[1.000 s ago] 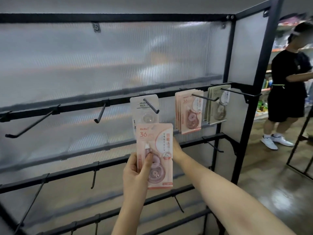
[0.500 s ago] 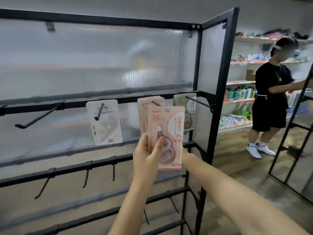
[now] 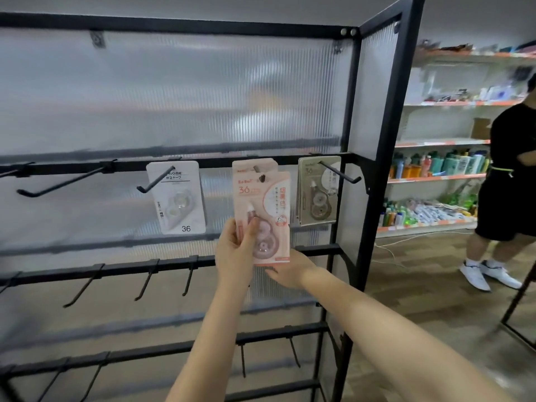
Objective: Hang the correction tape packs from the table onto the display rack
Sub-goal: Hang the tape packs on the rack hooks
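The left hand point(image 3: 236, 250) pinches a pink correction tape pack point(image 3: 265, 216) at its hook point(image 3: 262, 178); the right hand's point(image 3: 290, 271) straight fingers support its six-o'clock edge.

"36" on white pack point(image 3: 176, 198), "36" on pink pack point(image 3: 262, 216)

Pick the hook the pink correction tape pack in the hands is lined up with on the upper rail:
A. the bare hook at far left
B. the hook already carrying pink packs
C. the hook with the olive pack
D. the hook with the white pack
B: the pink pack, gripped by the left hand, has its hang hole at the hook tip in front of another pink pack, between the white pack and the olive pack.
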The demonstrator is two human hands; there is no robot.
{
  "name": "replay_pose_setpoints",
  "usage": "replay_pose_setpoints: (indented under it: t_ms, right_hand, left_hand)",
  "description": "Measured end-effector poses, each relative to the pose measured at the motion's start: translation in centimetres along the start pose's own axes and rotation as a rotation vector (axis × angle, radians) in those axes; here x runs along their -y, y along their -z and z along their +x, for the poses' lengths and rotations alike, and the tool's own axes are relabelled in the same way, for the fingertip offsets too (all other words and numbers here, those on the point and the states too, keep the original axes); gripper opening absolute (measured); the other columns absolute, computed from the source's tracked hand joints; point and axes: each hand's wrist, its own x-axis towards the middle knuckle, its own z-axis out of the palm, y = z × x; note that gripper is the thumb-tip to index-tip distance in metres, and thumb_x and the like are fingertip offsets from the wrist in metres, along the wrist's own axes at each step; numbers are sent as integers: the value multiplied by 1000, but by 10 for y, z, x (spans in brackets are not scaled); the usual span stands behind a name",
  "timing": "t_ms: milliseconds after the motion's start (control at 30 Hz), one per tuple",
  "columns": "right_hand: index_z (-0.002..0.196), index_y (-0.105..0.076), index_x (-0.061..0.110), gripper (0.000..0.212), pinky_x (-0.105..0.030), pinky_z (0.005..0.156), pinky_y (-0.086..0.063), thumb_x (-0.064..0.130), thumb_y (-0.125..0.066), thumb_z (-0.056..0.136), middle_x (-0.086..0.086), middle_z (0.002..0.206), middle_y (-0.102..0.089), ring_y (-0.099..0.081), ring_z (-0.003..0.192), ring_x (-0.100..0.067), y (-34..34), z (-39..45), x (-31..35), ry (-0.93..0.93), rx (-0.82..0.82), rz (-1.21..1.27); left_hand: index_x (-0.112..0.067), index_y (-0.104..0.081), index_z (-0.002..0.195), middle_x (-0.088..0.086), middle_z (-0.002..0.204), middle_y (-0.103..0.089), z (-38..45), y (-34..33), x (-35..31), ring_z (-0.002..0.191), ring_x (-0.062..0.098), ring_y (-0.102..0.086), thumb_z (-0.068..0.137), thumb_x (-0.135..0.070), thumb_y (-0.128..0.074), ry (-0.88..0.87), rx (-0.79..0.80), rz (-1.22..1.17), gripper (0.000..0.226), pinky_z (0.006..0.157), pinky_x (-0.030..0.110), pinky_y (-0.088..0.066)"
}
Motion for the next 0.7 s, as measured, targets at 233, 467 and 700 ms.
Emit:
replay_pose_setpoints:
  t_ms: [233,467,700]
  right_hand:
    - [129,-49,9,34,-40,96,-43,25,-39,100,-9,124,-55,-49,117,-25,-16,-5,-14,-72,110,-2]
    - [124,-53,11,30,-36,96,-43,23,-39,101,-6,123,-57,-51,115,-22,-31,7,-25,-95,56,115]
    - [127,-52,9,32,-35,92,-45,20,-39,100,-9,125,-57,-54,112,-24,-13,30,13,-55,-43,255]
  left_hand:
    - [-14,-55,94,1,92,-67,60,-4,26,83,14,-65,95,-37,-52,9,38,186,22,72,28,-53]
    - [-14,-55,120,3,114,-66,86,1,58,106,19,-62,101,-30,-46,55,103,390,27,90,37,-52]
    - [-18,-58,110,-4,102,-64,66,63,50,92,13,-59,97,-46,-47,13,297,999,33,76,30,-48]
